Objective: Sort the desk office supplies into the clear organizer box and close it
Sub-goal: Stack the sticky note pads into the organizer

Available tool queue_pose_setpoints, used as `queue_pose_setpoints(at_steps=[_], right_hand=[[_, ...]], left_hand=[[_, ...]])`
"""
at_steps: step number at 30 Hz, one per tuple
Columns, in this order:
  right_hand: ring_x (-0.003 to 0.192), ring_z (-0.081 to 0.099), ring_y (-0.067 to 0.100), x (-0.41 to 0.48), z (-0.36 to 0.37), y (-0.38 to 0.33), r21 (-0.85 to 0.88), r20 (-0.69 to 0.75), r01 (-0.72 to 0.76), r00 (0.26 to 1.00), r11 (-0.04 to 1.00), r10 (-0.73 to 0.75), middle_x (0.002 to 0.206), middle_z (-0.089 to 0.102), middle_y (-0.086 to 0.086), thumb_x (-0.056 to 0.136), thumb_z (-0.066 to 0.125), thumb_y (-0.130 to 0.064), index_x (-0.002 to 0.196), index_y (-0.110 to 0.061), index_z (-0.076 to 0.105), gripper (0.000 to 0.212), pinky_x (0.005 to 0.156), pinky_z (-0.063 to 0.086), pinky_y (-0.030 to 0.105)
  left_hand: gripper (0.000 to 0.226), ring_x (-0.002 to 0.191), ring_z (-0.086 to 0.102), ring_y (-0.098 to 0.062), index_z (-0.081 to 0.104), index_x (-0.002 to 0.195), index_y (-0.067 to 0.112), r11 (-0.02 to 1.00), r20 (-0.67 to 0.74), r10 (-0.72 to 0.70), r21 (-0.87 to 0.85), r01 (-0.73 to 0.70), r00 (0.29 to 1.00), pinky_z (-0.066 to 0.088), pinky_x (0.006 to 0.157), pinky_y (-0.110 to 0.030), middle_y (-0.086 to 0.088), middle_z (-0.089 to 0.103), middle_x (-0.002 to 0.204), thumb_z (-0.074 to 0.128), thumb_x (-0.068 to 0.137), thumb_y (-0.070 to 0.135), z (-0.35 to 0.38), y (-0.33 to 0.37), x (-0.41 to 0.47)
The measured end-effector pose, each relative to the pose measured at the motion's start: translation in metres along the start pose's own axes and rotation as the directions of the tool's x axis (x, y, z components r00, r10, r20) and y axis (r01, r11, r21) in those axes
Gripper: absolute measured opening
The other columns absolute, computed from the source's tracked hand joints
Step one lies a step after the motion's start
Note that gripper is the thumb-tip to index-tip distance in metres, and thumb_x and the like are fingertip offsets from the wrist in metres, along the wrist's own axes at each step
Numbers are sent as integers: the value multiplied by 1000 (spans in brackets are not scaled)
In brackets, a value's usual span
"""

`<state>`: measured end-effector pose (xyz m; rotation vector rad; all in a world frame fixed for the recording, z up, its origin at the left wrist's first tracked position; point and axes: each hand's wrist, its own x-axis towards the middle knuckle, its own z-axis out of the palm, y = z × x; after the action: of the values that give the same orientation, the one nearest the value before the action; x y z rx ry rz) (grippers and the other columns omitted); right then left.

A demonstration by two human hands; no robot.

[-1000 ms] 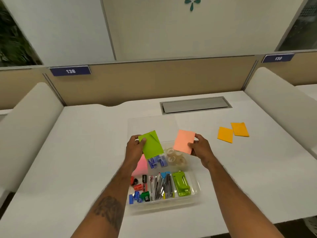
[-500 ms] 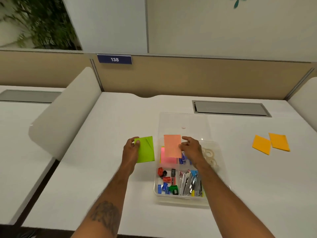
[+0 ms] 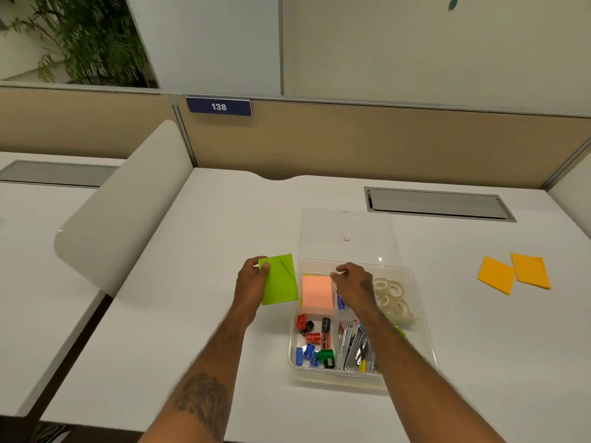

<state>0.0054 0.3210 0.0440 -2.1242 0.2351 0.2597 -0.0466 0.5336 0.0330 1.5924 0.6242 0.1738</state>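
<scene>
Two orange notes (image 3: 514, 274) wait on the desk (image 3: 198, 282), well right of the organizer box (image 3: 425, 330). Left hand (image 3: 252, 282) pinches the green note (image 3: 279, 279); lay it flat (creased corner down) on the salmon pad (image 3: 317, 292) inside. Right hand (image 3: 353, 281), loosely curled, holds nothing.

Blue nameplate (image 3: 218, 106) on top rail of tan partition panel (image 3: 351, 142) behind table: white digits "138". No other readable text; organizer contents and sticky notes show no legible print.
</scene>
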Motion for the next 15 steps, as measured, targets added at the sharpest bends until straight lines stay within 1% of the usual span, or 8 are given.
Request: queue_pose_setpoints(at_steps=[2, 4, 5, 7, 9, 11, 13, 15], right_hand=[[69, 70, 18, 3, -7, -8, 54, 81, 38, 996, 998, -43, 94, 70, 2, 90, 61, -35, 107, -11, 67, 30, 69, 54, 32], [75, 71, 17, 3, -14, -16, 118, 259, 41, 963, 992, -71, 98, 71, 3, 90, 60, -43, 114, -17, 65, 36, 68, 52, 31], [80, 70, 17, 3, -17, -19, 143, 338, 30, 938, 989, -77, 102, 71, 4, 90, 61, -43, 119, -20, 62, 37, 67, 51, 29], [85, 69, 18, 4, -20, -21, 160, 413, 37, 905, 986, -101, 104, 70, 7, 88, 66, -34, 128, -26, 54, 42, 63, 49, 24], [79, 67, 17, 6, -21, -20, 153, 410, 73, 903, 985, -131, 88, 70, 7, 87, 68, -18, 131, -21, 53, 46, 61, 47, 21], [72, 63, 18, 10, -23, -18, 131, 376, 98, 916, 987, -141, 72, 63, 4, 86, 68, -8, 126, -17, 58, 43, 63, 48, 28], [72, 62, 20, 15, -27, -14, 129, 336, 94, 932, 987, -133, 66, 60, 3, 85, 68, -6, 122, -14, 60, 38, 67, 52, 34], [70, 63, 19, 19, -31, -9, 142, 272, 69, 956, 988, -105, 69, 60, 5, 86, 67, -6, 119, -14, 60, 35, 63, 52, 30]], left_hand=[[15, 98, 60, -19, 58, 112, 24, 1000, 54, 9, 23, -10, 999, 47, 75, -29, -2, 63, 110, 53, 99, 25, 10, 3, -1], [17, 100, 61, -19, 58, 115, 21, 999, 115, 23, 42, -28, 993, 50, 79, -31, -3, 64, 111, 54, 98, 25, 21, 6, -3], [19, 100, 61, -20, 57, 116, 20, 997, 149, 30, 60, -39, 988, 51, 79, -32, -4, 64, 112, 54, 98, 25, 27, 8, -5], [23, 98, 62, -21, 56, 119, 18, 992, 218, 44, 104, -68, 975, 52, 78, -34, -6, 63, 108, 55, 98, 27, 37, 11, -8], [24, 92, 61, -24, 56, 119, 18, 980, 264, 67, 166, -113, 962, 52, 75, -36, -9, 62, 101, 56, 97, 29, 46, 12, -10], [30, 94, 62, -26, 56, 121, 19, 963, 297, 80, 222, -150, 952, 54, 76, -38, -11, 62, 103, 60, 95, 30, 52, 11, -9], [47, 96, 61, -23, 49, 132, 21, 929, 317, 99, 310, -201, 943, 54, 79, -35, -10, 60, 115, 65, 90, 35, 54, 10, -9], [71, 115, 54, -24, 35, 145, 19, 837, 348, 139, 459, -297, 927, 49, 94, -36, -8, 49, 137, 67, 87, 44, 51, 4, -9]])
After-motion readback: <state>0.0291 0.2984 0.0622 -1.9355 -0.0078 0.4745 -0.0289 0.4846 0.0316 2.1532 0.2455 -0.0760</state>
